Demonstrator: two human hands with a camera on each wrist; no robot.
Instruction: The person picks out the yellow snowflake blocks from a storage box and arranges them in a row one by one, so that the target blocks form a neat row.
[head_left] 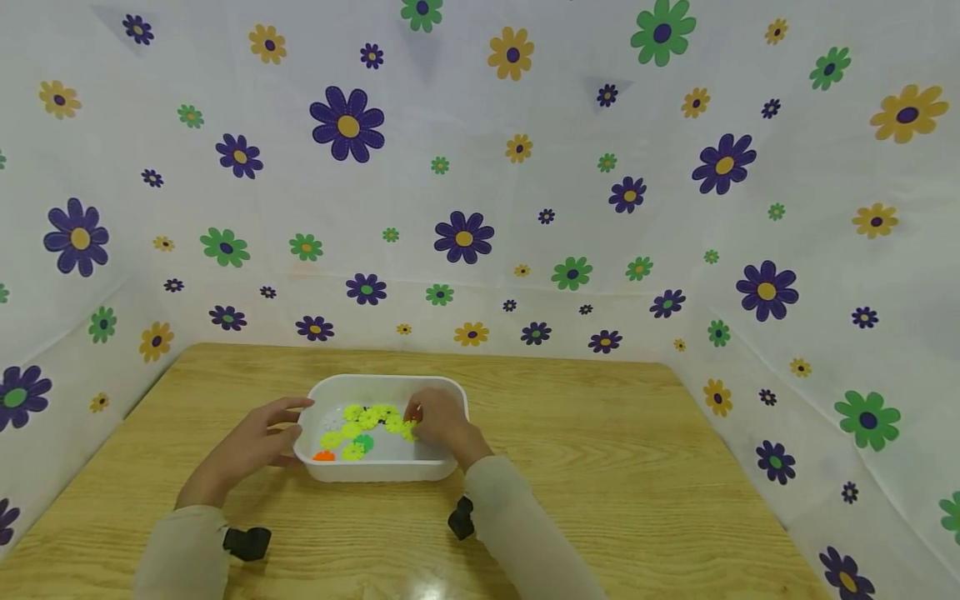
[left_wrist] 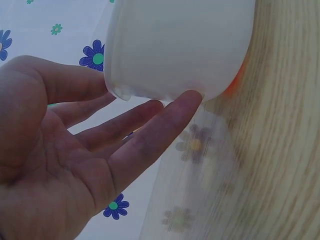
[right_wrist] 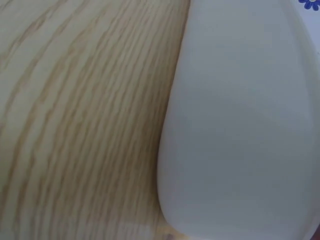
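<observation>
Yellow flower pieces [head_left: 369,419] are found in the white tub [head_left: 371,472], with a green piece [head_left: 364,441] and an orange piece [head_left: 324,457]; the tub's left end is touched by the spread fingers of the left hand [head_left: 253,438]; the right hand [head_left: 441,418] is placed inside, at the yellow pieces, though whether one is pinched cannot be told; the tub is supported by a wood-grain surface [head_left: 600,467], bordered by flower-printed sheeting [head_left: 480,192].
</observation>
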